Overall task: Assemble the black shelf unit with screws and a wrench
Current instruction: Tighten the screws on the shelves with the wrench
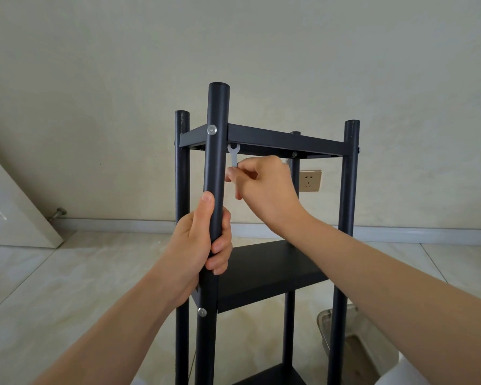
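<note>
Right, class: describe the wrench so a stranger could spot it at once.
Find the black shelf unit and its nearest post. Right of that post, just under the top shelf, the right hand pinches a wrench: small, flat, silvery, forked end up, unlike the round screws.

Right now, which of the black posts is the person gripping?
The nearest front post, the tallest in view. The left hand wraps around it below the top screw; the other three posts stand untouched.

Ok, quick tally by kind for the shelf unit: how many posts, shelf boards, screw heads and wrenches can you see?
Posts: 4, nearest, far left, right, back
Shelf boards: 3, top, middle, bottom
Screw heads: 3, upper, lower, under the top board
Wrenches: 1
Total: 11
</note>
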